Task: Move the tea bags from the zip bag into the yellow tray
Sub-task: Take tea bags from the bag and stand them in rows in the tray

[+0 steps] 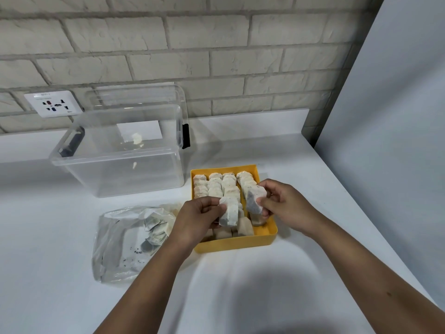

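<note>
Your left hand (199, 218) pinches a pale, speckled tea bag (230, 213) by its upper corner, long axis near upright over the yellow tray (240, 244). Your right hand (281, 206) pinches a second tea bag (255, 201), tilted, darker at its lower end. The crumpled zip bag (120, 249) lies left of the tray, its contents blurred. Rows of bags fill the tray, the near ones partly hidden by your hands. Beyond stands a clear tub (115, 165).
</note>
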